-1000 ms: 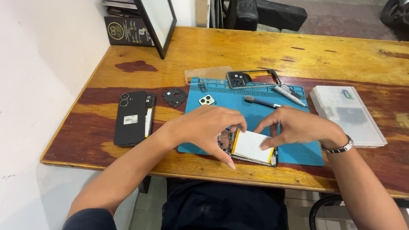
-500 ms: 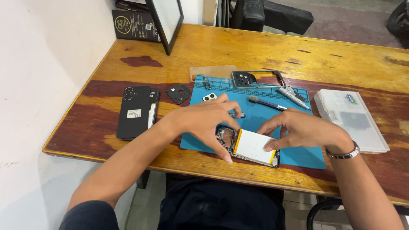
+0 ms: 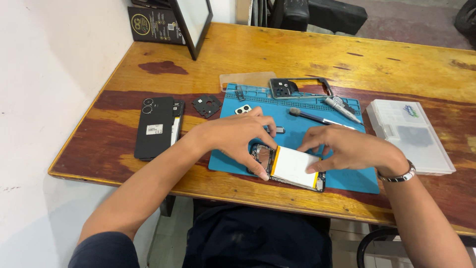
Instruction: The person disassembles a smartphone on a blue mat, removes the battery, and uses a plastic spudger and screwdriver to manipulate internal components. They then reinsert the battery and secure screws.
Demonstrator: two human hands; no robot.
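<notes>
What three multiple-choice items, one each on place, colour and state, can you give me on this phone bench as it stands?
1. Where does the black phone back cover lie?
A. on the bare wooden table, left of the blue work mat
B. on the mat
C. on the clear plastic parts box

2. What colour are the end strips of the white flat battery?
A. red
B. yellow
C. green

3. How is the opened phone body held?
A. lifted off the mat
B. untouched
C. flat on the mat under both hands

Key: 1 A, the cover rests on the wooden table, apart from the blue work mat. 2 B, yellow bands edge the battery. 3 C, left hand and right hand set their fingers on it as it lies flat.
</notes>
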